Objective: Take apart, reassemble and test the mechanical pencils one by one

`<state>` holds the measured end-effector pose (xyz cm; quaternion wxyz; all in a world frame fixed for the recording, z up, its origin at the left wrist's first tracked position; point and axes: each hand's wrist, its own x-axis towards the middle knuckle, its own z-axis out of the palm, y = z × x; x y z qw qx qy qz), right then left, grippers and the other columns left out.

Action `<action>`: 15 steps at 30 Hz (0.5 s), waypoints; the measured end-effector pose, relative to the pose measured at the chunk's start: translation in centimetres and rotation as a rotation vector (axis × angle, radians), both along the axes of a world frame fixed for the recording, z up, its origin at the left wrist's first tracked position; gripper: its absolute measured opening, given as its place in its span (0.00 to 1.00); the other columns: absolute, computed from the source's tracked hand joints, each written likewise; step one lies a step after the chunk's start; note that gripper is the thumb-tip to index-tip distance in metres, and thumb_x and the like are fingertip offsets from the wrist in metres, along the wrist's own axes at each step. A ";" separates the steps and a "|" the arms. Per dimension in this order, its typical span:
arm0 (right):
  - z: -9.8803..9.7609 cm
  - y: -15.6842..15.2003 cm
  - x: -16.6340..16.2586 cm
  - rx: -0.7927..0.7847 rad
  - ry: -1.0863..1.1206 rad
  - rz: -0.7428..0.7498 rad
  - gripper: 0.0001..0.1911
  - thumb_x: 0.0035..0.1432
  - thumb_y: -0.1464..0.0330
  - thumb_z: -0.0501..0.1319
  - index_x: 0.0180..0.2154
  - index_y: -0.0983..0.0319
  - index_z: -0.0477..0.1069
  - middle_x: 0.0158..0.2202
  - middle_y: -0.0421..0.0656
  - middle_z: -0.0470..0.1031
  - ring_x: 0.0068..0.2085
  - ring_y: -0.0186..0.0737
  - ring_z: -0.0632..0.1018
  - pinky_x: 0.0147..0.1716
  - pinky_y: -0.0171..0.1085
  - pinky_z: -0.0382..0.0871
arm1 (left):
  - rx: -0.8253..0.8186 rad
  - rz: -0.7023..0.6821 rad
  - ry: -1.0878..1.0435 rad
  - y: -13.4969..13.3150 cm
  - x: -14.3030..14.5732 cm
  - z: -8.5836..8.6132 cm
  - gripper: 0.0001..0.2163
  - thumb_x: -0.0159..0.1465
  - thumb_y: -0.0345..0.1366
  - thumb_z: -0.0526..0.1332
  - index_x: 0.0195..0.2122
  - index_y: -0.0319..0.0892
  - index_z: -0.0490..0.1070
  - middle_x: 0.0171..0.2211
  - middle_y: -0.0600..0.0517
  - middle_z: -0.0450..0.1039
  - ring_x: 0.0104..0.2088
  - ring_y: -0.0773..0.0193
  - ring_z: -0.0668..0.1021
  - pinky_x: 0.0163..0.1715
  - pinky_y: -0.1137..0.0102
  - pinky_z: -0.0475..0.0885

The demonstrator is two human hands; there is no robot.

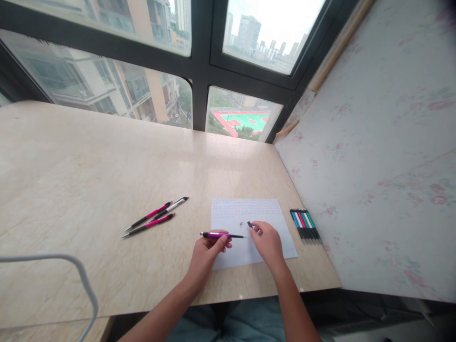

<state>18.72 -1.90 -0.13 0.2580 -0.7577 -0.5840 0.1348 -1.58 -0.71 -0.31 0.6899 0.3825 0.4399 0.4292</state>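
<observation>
Over the left part of a sheet of paper (245, 254), my left hand (210, 249) grips a purple and black pen (217, 234). The pen lies nearly level, its thin bare tip pointing right. My right hand (266, 240) is closed, pinching a small black tube-like piece (250, 224) between thumb and fingertips, apart from the pen's tip. A tiny metallic piece (241, 223) rests on the paper just left of my right fingertips. Rows of handwriting cover the upper part of the sheet.
Pink and black pens (149, 225) and a white and black pen (173, 207) lie on the marble-like counter (107, 180) at left. Several coloured pens (305, 224) stand in a row by the right wall (374, 190). A grey cable (80, 270) curves at lower left; windows are behind.
</observation>
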 end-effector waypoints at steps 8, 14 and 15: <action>-1.0 1.5 -1.5 0.037 -0.058 0.023 0.11 0.57 0.66 0.59 0.40 0.60 0.75 0.30 0.42 0.75 0.34 0.44 0.75 0.36 0.39 0.67 | -0.034 0.039 -0.033 0.2 0.0 -0.5 0.16 0.57 0.43 0.67 0.39 0.35 0.76 0.30 0.43 0.80 0.31 0.59 0.79 0.30 0.69 0.69; -1.4 1.5 -1.3 0.130 0.000 0.150 0.18 0.56 0.69 0.60 0.50 0.60 0.72 0.44 0.48 0.72 0.39 0.43 0.75 0.40 0.40 0.70 | -0.034 0.045 -0.042 0.1 0.1 -0.5 0.15 0.58 0.43 0.67 0.39 0.35 0.76 0.31 0.43 0.80 0.32 0.59 0.78 0.31 0.69 0.69; -1.4 1.7 -1.4 0.142 0.002 0.174 0.18 0.56 0.70 0.60 0.49 0.60 0.72 0.46 0.49 0.71 0.42 0.44 0.75 0.41 0.41 0.70 | -0.035 0.046 -0.038 0.1 0.2 -0.5 0.15 0.58 0.43 0.67 0.39 0.35 0.76 0.30 0.43 0.80 0.31 0.59 0.78 0.30 0.69 0.69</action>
